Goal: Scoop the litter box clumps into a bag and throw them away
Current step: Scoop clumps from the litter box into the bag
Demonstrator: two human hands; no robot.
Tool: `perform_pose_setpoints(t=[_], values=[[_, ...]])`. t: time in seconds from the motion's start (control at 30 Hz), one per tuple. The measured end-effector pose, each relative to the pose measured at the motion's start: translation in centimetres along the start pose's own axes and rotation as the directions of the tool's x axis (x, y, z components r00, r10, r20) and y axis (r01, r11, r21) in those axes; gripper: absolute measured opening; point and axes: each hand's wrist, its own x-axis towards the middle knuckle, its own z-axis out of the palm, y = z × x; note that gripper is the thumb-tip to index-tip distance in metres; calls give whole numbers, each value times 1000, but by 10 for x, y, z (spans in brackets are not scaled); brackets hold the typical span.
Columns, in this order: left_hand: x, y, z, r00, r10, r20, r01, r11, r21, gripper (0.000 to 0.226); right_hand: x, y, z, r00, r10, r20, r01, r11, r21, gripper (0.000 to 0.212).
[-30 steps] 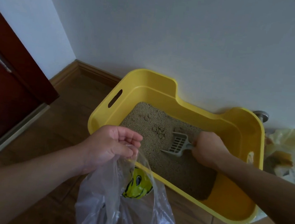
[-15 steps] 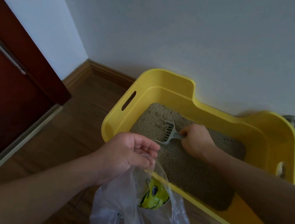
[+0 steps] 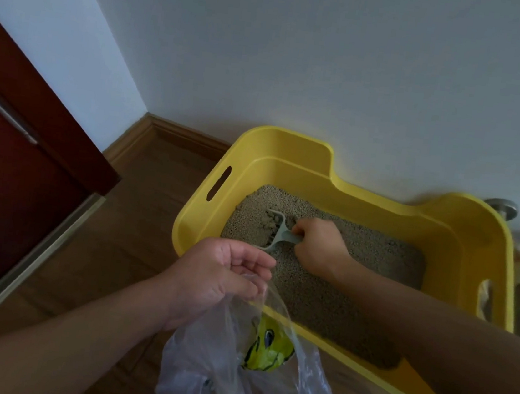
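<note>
The right hand (image 3: 318,248) is reached down into the yellow litter box (image 3: 291,171), fingers wrapped tight around the handle of a grey scoop (image 3: 275,231), whose slotted head is dug into clumped litter (image 3: 322,289) near the box's left end. The left hand (image 3: 221,277) is held palm-up just outside the near rim, fingers curled and pinching the edge of a clear plastic bag (image 3: 219,385), which hangs open below it. The box is pushed up against the wall (image 3: 334,58); bare wood floor (image 3: 125,219) is left open between it and a dark red cabinet (image 3: 10,166).
</note>
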Motion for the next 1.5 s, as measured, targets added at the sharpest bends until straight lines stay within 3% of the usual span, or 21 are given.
perform_pose_setpoints(t=[0.73,1.5], values=[[-2,-1,-1,1000,-2,3,2,1000,9,39,-6,14,2,995,-104,3,104,994,38,33],[-1,-2,-2,1000,17,15,-18,999,27,38,-4,15,8,998,-36,51,31,996,83,34]])
